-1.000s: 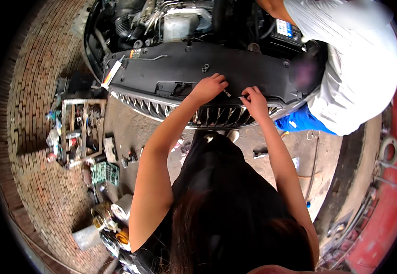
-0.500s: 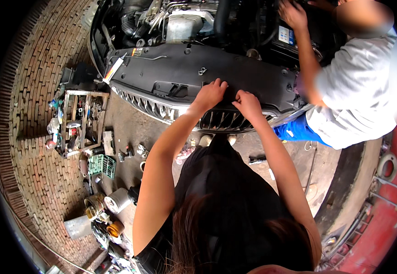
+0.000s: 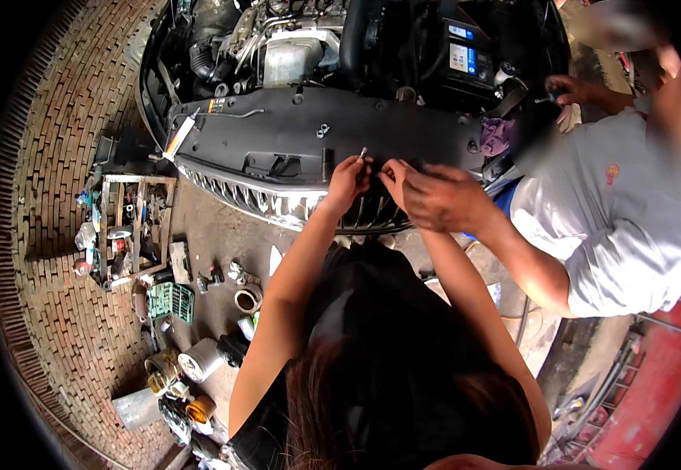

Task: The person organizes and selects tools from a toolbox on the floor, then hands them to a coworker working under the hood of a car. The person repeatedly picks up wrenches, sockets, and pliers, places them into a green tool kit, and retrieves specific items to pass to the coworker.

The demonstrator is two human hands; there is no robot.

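My left hand (image 3: 350, 180) pinches a small slim metallic piece (image 3: 363, 153) held upright above the car's black front cover (image 3: 372, 117). Just left of it lies a dark cylindrical piece (image 3: 326, 164). My right hand (image 3: 394, 177) is closed near the cover's front edge, its grip partly hidden by a co-worker's hand (image 3: 444, 202) reaching over it from the right; what it holds cannot be made out. A small metal fitting (image 3: 322, 131) sits on the cover behind my hands, and the chrome grille (image 3: 270, 196) runs below them.
The open engine bay (image 3: 293, 55) with a battery (image 3: 463, 66) is ahead. A co-worker in a white shirt (image 3: 615, 211) stands close at right; another hand (image 3: 572, 90) holds a small tool. A wooden rack (image 3: 141, 182), green crate (image 3: 170, 304) and containers (image 3: 198, 360) are on the floor at left.
The co-worker has reached a hand across to my right hand. My left hand has moved slightly toward me, the metallic piece now upright in it. My right hand has shifted left.
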